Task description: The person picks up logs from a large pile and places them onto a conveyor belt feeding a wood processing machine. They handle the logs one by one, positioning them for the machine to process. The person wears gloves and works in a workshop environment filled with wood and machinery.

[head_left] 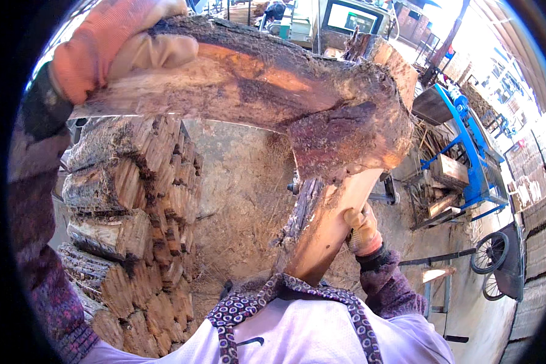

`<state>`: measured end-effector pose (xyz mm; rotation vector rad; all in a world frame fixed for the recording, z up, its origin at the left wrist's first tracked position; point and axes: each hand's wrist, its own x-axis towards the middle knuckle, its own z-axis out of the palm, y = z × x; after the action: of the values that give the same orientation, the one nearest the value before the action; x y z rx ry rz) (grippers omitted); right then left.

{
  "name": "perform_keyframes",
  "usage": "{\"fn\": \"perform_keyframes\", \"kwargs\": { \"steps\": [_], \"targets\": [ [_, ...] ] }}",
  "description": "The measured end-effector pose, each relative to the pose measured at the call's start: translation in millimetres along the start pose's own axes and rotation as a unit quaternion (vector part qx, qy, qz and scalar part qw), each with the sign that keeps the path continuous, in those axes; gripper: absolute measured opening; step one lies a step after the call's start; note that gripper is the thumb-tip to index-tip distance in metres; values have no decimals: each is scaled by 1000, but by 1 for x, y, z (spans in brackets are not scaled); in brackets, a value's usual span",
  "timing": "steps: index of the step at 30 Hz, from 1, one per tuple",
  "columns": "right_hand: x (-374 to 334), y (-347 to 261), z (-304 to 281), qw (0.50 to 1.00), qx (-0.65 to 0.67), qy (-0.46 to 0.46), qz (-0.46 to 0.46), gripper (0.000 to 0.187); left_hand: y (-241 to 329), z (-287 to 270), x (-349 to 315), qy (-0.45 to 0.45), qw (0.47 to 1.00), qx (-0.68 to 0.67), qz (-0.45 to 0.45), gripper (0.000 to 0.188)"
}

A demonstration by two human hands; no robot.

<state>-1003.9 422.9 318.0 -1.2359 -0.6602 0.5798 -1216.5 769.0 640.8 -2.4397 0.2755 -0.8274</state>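
A large bark-edged wood slab [242, 85] is raised across the front of me, with a rough, dark knotty bend at its right. From that bend a paler, smooth-faced length [327, 224] runs down toward my chest; it looks like the same crooked piece, though the join is partly covered by bark. My left hand [124, 51], in an orange and tan work glove, is closed over the slab's upper left end. Lower down, my gloved right hand [363, 229] grips the right side of the pale length, thumb on its face and the other fingers mostly hidden.
At left stands a tall stack of cut wood pieces [133, 224]. A blue metal machine frame [476, 151] is at right, with wood offcuts [446, 197] around it. Farther right is a wheeled cart [509, 261]. Behind the slab are a framed screen [352, 21] and workshop equipment.
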Motion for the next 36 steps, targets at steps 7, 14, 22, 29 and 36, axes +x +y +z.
{"fn": "perform_keyframes", "kwargs": {
  "steps": [7,14,22,29,36],
  "targets": [
    [-29,42,-63,840,-486,39,-240,41,121,16,11,-174,977,-64,-103,40],
    [-10,40,-80,961,-208,19,-183,45,246,151,-152,-158,682,-561,-441,32],
    [74,-50,-153,992,-33,67,-99,63,372,223,-275,-6,507,-581,-636,37],
    [356,-105,-189,988,-136,1,-71,48,419,248,-318,101,529,-455,-709,43],
    [420,37,-252,869,-486,-72,-58,52,452,219,-267,-25,431,-550,-715,42]
  ]
}}
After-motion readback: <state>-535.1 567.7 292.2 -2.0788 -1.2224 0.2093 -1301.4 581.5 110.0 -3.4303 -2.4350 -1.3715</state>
